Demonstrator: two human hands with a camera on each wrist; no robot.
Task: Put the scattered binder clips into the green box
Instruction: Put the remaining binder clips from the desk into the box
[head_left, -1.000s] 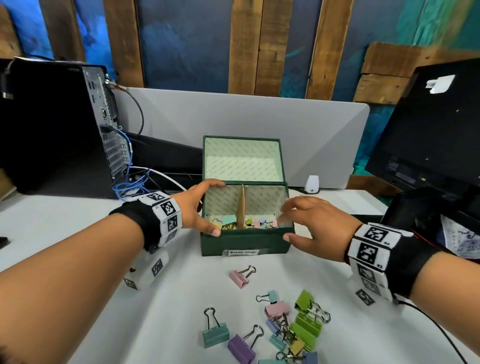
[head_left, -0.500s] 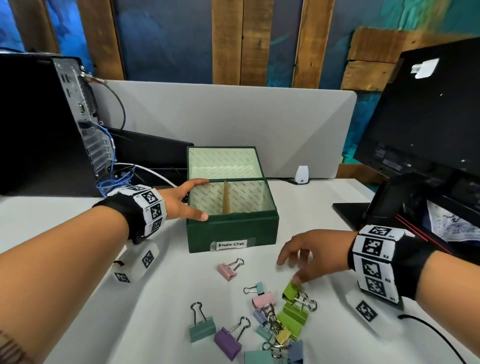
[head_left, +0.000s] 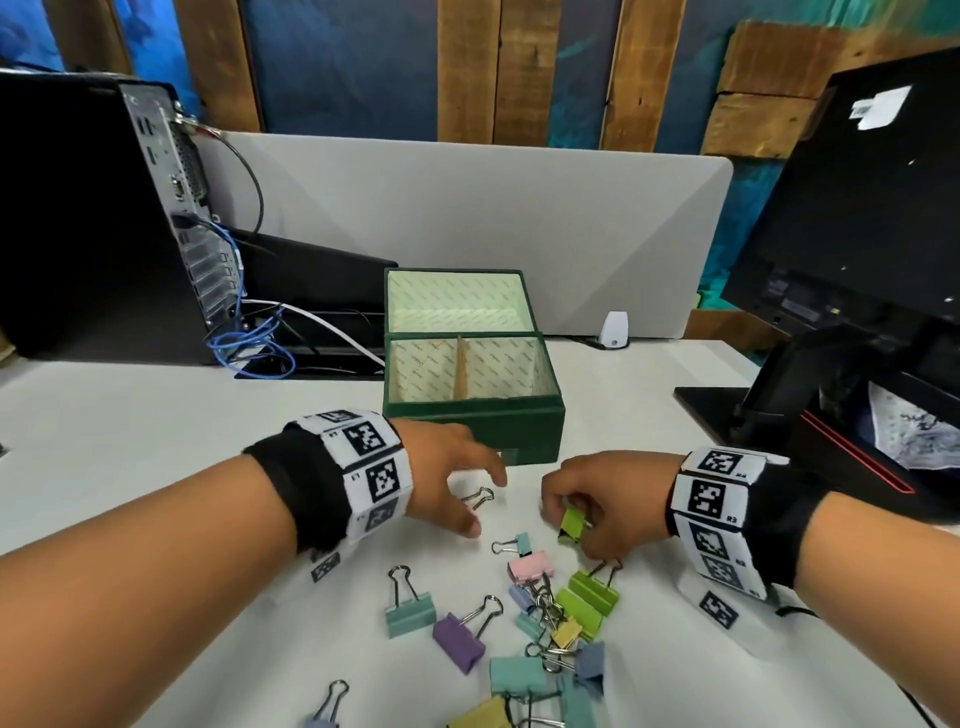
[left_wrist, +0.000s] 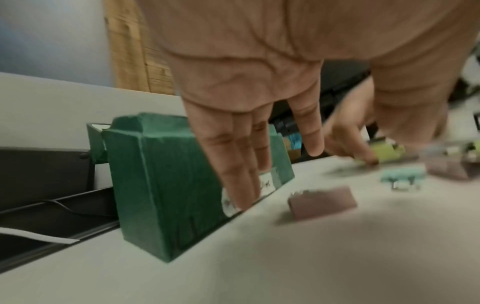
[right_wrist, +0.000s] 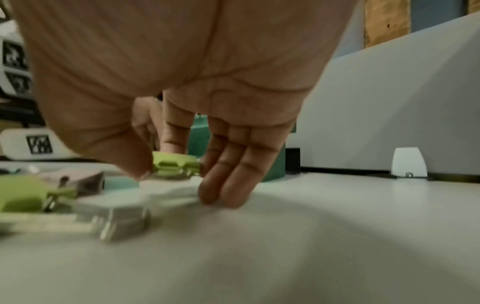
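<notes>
The green box (head_left: 519, 426) stands open on the white desk, its lid tipped back and a divider inside. Just in front of it my left hand (head_left: 467, 491) hovers with fingers straight over a pink binder clip (left_wrist: 322, 202), holding nothing. In the head view only that clip's wire handles (head_left: 479, 498) show. My right hand (head_left: 569, 512) pinches a green binder clip (head_left: 572, 525) between thumb and forefinger, just above the desk; the right wrist view shows the same green clip (right_wrist: 176, 164). Several more coloured clips (head_left: 550, 623) lie scattered nearer to me.
A computer tower (head_left: 93, 218) with blue cables (head_left: 249, 348) stands at the left. A monitor (head_left: 857, 208) on a black stand (head_left: 779, 395) fills the right. A grey divider panel (head_left: 467, 208) runs behind the box, with a small white device (head_left: 614, 328) at its foot.
My left hand left the box's side and came down over the pink clip. My right hand reached the pile and took hold of a green clip.
</notes>
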